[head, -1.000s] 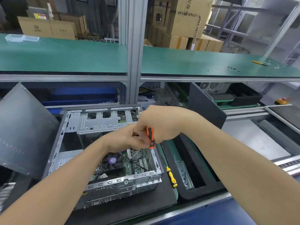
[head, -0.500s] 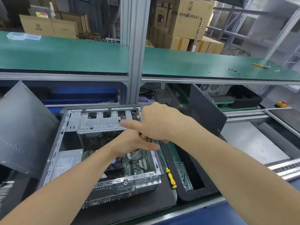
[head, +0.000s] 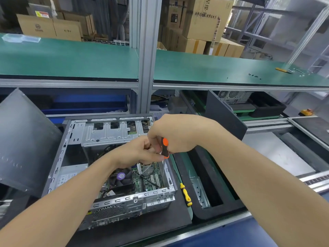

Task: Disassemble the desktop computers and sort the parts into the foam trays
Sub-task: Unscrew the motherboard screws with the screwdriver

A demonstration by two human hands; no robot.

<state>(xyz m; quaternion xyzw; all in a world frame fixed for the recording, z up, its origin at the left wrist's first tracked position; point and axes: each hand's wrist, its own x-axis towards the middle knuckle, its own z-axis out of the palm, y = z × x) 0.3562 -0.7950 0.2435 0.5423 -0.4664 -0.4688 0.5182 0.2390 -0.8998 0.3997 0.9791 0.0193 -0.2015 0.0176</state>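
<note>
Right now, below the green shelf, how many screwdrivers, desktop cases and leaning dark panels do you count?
Screwdrivers: 2 (orange-and-black-handled screwdriver in the right hand; yellow-handled screwdriver on the black mat)
Desktop cases: 2 (open grey metal case; second case further back)
Dark panels: 2 (left dark panel; right dark panel)
Total: 6

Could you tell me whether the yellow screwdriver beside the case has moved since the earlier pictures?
No: the yellow screwdriver still lies by the computer case's near right corner.

I have one view only: head-worn, wide-angle, facing forward and down, close above the case, with the shelf beyond.
</note>
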